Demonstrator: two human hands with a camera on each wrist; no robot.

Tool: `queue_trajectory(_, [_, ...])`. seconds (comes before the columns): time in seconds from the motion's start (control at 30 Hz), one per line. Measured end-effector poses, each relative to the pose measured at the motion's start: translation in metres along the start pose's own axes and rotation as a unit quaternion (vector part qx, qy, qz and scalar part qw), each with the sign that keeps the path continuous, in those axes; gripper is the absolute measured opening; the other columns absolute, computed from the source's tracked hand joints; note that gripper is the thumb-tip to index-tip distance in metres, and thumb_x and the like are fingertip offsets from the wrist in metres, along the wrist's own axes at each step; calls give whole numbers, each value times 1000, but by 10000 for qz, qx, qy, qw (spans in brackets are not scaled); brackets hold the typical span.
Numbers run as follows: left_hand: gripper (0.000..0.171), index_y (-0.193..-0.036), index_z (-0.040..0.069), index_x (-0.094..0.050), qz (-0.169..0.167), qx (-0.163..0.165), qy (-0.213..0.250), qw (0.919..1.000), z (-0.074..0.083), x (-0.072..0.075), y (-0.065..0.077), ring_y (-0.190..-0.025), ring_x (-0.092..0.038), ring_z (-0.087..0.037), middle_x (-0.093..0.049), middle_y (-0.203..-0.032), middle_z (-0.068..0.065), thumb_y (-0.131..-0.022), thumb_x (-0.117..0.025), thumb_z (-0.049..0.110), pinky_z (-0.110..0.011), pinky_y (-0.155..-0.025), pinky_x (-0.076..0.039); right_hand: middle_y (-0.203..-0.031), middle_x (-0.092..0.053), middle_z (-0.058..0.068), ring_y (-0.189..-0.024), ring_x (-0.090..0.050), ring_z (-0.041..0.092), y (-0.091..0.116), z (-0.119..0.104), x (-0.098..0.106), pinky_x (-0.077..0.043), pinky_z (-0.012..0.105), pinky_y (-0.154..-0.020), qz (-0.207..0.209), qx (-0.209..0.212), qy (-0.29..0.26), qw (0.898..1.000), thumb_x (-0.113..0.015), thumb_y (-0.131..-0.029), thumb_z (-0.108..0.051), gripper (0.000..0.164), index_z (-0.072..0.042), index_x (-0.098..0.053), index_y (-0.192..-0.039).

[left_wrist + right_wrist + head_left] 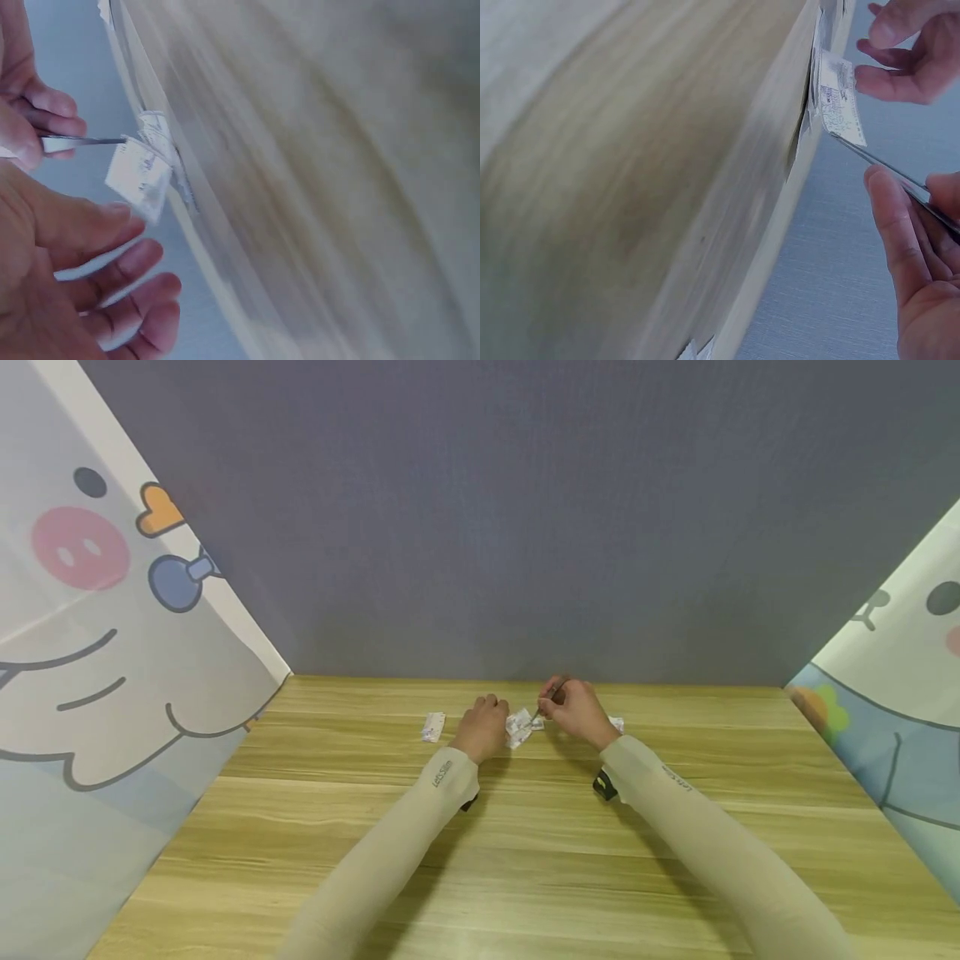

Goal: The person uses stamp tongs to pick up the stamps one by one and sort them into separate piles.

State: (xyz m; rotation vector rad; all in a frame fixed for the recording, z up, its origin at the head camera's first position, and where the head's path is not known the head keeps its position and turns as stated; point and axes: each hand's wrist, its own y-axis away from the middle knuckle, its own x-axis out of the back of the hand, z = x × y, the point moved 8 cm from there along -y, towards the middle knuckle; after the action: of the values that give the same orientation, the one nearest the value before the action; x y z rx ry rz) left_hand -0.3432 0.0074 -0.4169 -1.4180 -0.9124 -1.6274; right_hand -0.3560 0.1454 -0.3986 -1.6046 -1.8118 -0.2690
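With fingers and thumb, my right hand (577, 712) grips a pair of metal tweezers (881, 163). The tips of the tweezers meet the edge of a small white printed packet (838, 97), which stands tilted up from the table. Beneath it lies another white packet (156, 124), partly covered. My left hand (482, 727) is on the other side, its thumb and index fingertips right at the tilted packet's edge. Its other fingers (124, 311) are loosely bent and spread, with nothing between them.
A separate white packet (433, 727) lies to the left on the wood-grain table (480, 877). Another packet (617, 724) shows partly behind the right wrist. A grey panel (480, 527) rises along the table's far edge, and cartoon-printed curtains (112, 652) hang at both sides.
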Motion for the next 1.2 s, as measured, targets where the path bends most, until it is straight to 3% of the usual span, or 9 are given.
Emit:
queue_trajectory(0.07, [38, -124, 4, -58, 9, -260, -158, 9995, 4, 1, 4, -105, -48, -24, -53, -116, -9, -87, -67, 10, -37, -85, -48, -75, -66, 7, -68, -65, 23, 0, 0, 0, -54, 30, -58, -1, 1, 69, 10000, -65, -90, -9, 5, -5, -65, -87])
queue_trajectory(0.17, [35, -126, 6, -59, -263, -455, -277, 9982, 9, -3, 10, -111, -47, -24, -52, -121, -7, -91, -62, 10, -39, -91, -46, -75, -66, 7, -69, -65, 24, 1, 0, 0, -54, 31, -58, -40, -23, 115, 9999, -64, -91, -9, 6, -4, -66, -87])
queue_trajectory(0.3, [33, -130, 11, -58, -802, -495, -357, 9949, 11, -12, 15, -120, -41, -24, -48, -133, -4, -97, -53, 15, -45, -100, -39, -76, -67, 7, -70, -66, 25, 1, 1, 0, -54, 31, -59, -69, -20, 181, 9998, -63, -91, -10, 7, -5, -66, -87])
queue_trajectory(0.4, [33, -131, 11, -57, -972, -491, -374, 9933, 11, -15, 18, -122, -40, -23, -47, -135, -3, -99, -49, 17, -46, -102, -36, -76, -67, 6, -70, -66, 25, 1, 0, 1, -54, 31, -60, -25, 37, 246, 9997, -63, -91, -10, 6, -6, -66, -87])
queue_trajectory(0.8, [40, -135, 14, -54, -1036, -353, -339, 9934, 8, -19, 20, -124, -37, -22, -42, -139, -2, -95, -55, 19, -45, -102, -36, -76, -66, 5, -67, -64, 16, 0, -4, 2, -54, 31, -59, 253, 53, 108, 9996, -63, -91, -9, 7, -6, -66, -86])
queue_trajectory(1.03, [38, -130, 11, -56, -941, -418, -301, 9942, 10, -19, 19, -123, -38, -23, -44, -137, -2, -93, -57, 19, -45, -101, -38, -77, -68, 6, -68, -66, 18, 4, -11, 22, -56, 31, -60, 523, 163, -82, 9985, -62, -92, -7, 5, -6, -64, -88])
queue_trajectory(1.2, [40, -133, 11, -53, -982, -383, -217, 9942, 9, -18, 21, -128, -35, -24, -40, -141, -3, -94, -55, 18, -46, -103, -36, -80, -68, 10, -73, -68, 26, 8, -12, 38, -56, 31, -59, 539, 128, -228, 9982, -61, -92, -8, 5, -5, -64, -90])
